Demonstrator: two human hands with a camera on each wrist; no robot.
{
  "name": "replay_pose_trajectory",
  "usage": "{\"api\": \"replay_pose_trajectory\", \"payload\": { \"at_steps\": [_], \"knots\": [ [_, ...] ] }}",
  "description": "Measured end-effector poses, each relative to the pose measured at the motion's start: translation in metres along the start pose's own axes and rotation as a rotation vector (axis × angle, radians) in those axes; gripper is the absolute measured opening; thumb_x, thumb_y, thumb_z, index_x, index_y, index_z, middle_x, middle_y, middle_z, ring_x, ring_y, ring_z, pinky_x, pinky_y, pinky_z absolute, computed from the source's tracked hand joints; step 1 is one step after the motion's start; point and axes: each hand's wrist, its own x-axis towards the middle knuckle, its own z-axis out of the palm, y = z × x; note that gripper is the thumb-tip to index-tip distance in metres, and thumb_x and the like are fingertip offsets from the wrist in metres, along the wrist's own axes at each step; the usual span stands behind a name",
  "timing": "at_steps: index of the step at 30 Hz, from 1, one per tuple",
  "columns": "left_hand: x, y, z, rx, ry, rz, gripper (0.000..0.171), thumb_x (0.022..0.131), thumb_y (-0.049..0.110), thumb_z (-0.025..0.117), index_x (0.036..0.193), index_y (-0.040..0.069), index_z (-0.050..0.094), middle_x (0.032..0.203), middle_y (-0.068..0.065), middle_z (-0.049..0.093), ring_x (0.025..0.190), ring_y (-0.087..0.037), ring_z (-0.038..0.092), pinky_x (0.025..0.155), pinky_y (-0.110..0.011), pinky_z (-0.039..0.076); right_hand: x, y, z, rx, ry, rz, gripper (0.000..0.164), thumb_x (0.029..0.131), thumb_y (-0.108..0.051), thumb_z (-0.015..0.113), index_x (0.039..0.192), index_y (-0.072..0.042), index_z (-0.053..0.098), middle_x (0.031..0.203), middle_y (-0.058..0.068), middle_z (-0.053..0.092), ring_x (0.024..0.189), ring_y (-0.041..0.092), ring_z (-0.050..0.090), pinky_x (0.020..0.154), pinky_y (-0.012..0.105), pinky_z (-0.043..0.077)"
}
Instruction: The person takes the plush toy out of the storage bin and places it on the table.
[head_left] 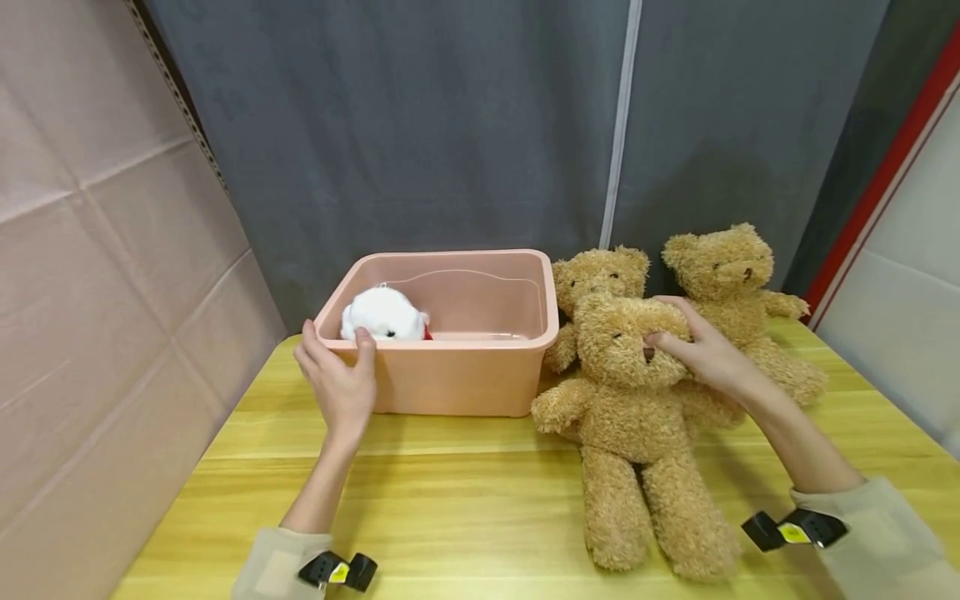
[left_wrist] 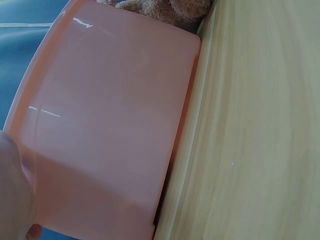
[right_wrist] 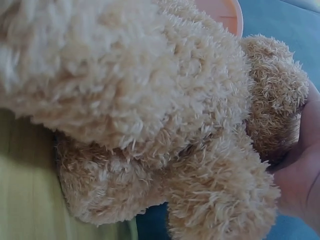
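Note:
A pink plastic bin [head_left: 457, 379] stands on the wooden table. My left hand [head_left: 341, 387] grips its front left rim, thumb over the edge; in the left wrist view the bin's wall [left_wrist: 110, 110] fills much of the picture. Inside the bin, at the left, shows the head of a white plush toy [head_left: 382, 312] with a bit of red. Right of the bin, my right hand [head_left: 705, 354] holds the front brown teddy bear [head_left: 637, 425] by the side of its head, thumb near the nose. Its furry body [right_wrist: 150, 90] takes up most of the right wrist view.
Two more brown teddy bears are behind: one [head_left: 600, 271] partly hidden by the front bear and the bin, another [head_left: 727, 267] to the right. A grey curtain [head_left: 450, 125] hangs at the back. Pale walls flank the table [head_left: 465, 500].

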Motion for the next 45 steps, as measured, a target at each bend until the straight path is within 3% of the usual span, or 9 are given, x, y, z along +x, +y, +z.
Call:
{"api": "replay_pose_trajectory", "payload": {
  "at_steps": [3,6,11,16,22,27,33,40,45],
  "knots": [
    [0.001,0.001,0.001,-0.002,0.000,0.007,0.081,0.081,0.047,0.056,0.142,0.005,0.022,0.126,-0.018,0.032,0.116,-0.032,0.034,0.096,-0.047,0.029,0.000,0.002,0.001,-0.005,-0.018,0.041,0.064,0.095,-0.036,0.043,0.146,-0.017,0.010,0.129,0.027,0.042,0.122,0.049,0.030,0.089,0.069,0.022],
    [0.001,0.001,0.002,-0.008,-0.006,0.006,0.081,0.082,0.046,0.056,0.142,0.005,0.022,0.126,-0.018,0.031,0.115,-0.032,0.034,0.096,-0.048,0.029,0.000,0.003,0.002,0.004,-0.041,0.071,0.067,0.095,-0.040,0.042,0.147,-0.017,0.006,0.141,0.026,0.025,0.127,0.050,0.018,0.088,0.070,0.021],
    [0.000,0.000,0.003,-0.008,-0.013,-0.005,0.082,0.082,0.047,0.055,0.142,0.005,0.021,0.126,-0.018,0.031,0.114,-0.032,0.034,0.095,-0.047,0.030,0.000,0.001,0.000,0.009,-0.043,0.076,0.072,0.093,-0.045,0.045,0.147,-0.019,0.005,0.150,0.017,-0.001,0.131,0.047,0.010,0.090,0.069,0.020],
    [0.000,0.001,0.005,-0.005,-0.012,-0.006,0.081,0.081,0.047,0.056,0.143,0.006,0.021,0.128,-0.017,0.031,0.115,-0.031,0.033,0.096,-0.047,0.030,-0.001,-0.003,-0.001,0.005,-0.014,0.050,0.067,0.093,-0.043,0.046,0.146,-0.019,0.013,0.150,0.015,0.009,0.131,0.042,0.016,0.090,0.066,0.023],
    [0.001,0.002,0.006,0.000,-0.006,0.001,0.081,0.081,0.047,0.056,0.142,0.006,0.023,0.127,-0.017,0.031,0.115,-0.032,0.034,0.096,-0.047,0.030,-0.001,-0.007,-0.002,0.030,0.069,0.001,0.053,0.093,-0.038,0.047,0.139,-0.019,0.031,0.141,0.011,0.030,0.122,0.032,0.034,0.089,0.057,0.030],
    [0.001,0.002,0.005,0.003,-0.006,0.000,0.081,0.081,0.047,0.056,0.142,0.006,0.022,0.127,-0.017,0.031,0.115,-0.031,0.034,0.096,-0.047,0.030,0.001,-0.015,-0.004,0.055,0.168,-0.087,0.040,0.095,-0.034,0.047,0.132,-0.018,0.043,0.128,0.003,0.044,0.108,0.017,0.045,0.087,0.040,0.036],
    [0.001,0.003,0.004,0.003,-0.007,-0.001,0.081,0.081,0.047,0.056,0.142,0.006,0.022,0.128,-0.017,0.031,0.116,-0.031,0.033,0.096,-0.047,0.030,0.005,-0.029,-0.005,0.091,0.227,-0.188,0.037,0.095,-0.029,0.047,0.128,-0.013,0.047,0.122,0.002,0.050,0.110,0.012,0.046,0.086,0.017,0.036],
    [0.001,0.003,0.004,0.008,-0.007,0.001,0.081,0.081,0.048,0.056,0.142,0.006,0.022,0.127,-0.017,0.031,0.115,-0.031,0.034,0.096,-0.047,0.030,0.013,-0.049,-0.002,0.124,0.220,-0.233,0.036,0.094,-0.027,0.050,0.126,-0.012,0.049,0.122,0.003,0.051,0.111,0.018,0.047,0.089,0.019,0.037],
    [0.001,0.003,0.004,0.007,-0.017,-0.010,0.081,0.081,0.048,0.056,0.142,0.007,0.021,0.128,-0.017,0.031,0.115,-0.031,0.034,0.096,-0.047,0.030,0.021,-0.062,0.005,0.186,0.203,-0.291,0.037,0.093,-0.024,0.052,0.126,-0.005,0.048,0.122,0.006,0.051,0.111,0.019,0.048,0.089,0.022,0.039]
  ]
}}
